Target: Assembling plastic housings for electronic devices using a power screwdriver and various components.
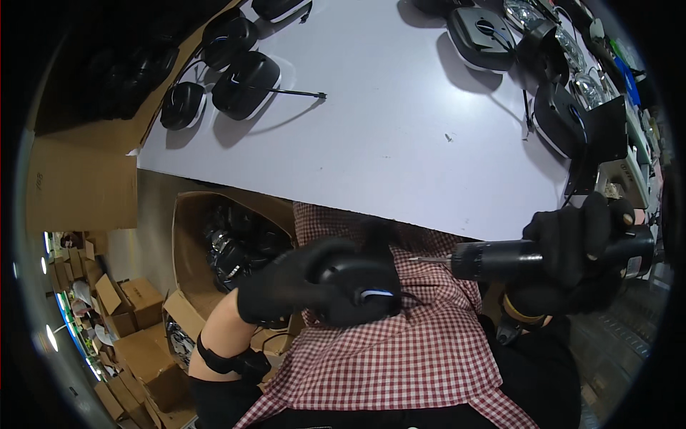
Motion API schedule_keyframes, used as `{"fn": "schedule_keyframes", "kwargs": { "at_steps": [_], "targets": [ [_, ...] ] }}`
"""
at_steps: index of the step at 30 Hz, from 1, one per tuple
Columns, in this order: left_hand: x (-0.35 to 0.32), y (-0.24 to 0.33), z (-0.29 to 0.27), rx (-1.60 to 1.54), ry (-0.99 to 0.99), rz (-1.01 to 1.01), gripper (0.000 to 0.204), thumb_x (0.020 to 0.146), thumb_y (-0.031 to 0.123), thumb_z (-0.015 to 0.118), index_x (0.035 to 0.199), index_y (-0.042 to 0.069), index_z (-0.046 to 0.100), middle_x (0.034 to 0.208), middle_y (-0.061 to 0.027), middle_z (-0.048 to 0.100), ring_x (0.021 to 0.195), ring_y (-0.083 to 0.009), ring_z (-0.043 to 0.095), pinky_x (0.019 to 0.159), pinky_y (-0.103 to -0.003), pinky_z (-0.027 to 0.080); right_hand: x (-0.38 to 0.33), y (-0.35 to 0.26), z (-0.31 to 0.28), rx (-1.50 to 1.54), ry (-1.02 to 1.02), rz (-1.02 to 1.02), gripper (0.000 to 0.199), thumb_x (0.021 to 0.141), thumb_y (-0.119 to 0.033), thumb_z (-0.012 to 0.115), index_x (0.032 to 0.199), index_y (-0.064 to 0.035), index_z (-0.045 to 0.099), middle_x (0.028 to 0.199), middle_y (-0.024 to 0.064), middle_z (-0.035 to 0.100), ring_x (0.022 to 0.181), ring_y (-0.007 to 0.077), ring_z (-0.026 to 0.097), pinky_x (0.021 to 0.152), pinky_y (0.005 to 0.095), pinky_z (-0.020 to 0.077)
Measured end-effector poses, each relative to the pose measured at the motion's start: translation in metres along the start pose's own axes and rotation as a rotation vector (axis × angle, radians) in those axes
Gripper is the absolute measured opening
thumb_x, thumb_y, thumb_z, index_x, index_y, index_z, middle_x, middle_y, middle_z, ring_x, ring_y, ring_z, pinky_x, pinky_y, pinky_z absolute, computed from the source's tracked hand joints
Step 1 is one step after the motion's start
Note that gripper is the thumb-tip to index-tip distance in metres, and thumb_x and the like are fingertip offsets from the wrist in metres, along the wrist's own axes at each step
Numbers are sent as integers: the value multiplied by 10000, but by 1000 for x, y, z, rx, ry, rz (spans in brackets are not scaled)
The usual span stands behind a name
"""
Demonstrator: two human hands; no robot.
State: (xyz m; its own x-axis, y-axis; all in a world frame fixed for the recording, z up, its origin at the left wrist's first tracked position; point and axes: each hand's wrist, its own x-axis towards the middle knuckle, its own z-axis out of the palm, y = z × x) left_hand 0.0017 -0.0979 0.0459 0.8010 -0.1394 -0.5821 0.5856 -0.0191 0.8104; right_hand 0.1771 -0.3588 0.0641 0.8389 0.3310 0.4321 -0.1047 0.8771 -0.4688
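My left hand, in a black glove, grips a black rounded housing with a bluish-white strip and a short dark cable. It is held over my red-and-white checked apron, in front of the table. My gloved right hand is closed round a black cylindrical electric screwdriver. The screwdriver lies level, its thin metal bit pointing left at the housing. A gap shows between the bit's tip and the housing.
Similar black housings with cables stand on the white table at the far left and far right. Clear shiny parts line its right edge. An open cardboard box of dark parts stands below the table's left front edge; more cartons lie beyond.
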Motion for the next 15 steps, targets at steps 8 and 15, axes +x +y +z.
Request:
{"fn": "schedule_keyframes", "kwargs": {
  "at_steps": [8,15],
  "targets": [
    [40,-36,61,-282,-54,31,687,857,262,686,1392,3,341,1286,-176,529,1187,-257,542,985,-389,467,-17,-16,16,-187,34,27,201,927,-314,480,1033,-147,514,658,-12,472,481,114,441,510,291,388],
    [42,-28,71,-118,2,72,643,863,303,682,1329,-14,374,1197,-186,575,1084,-246,611,899,-377,524,-21,-24,55,-394,95,89,297,980,-491,452,861,-220,471,581,-11,470,391,140,449,426,306,402]
  ]
}}
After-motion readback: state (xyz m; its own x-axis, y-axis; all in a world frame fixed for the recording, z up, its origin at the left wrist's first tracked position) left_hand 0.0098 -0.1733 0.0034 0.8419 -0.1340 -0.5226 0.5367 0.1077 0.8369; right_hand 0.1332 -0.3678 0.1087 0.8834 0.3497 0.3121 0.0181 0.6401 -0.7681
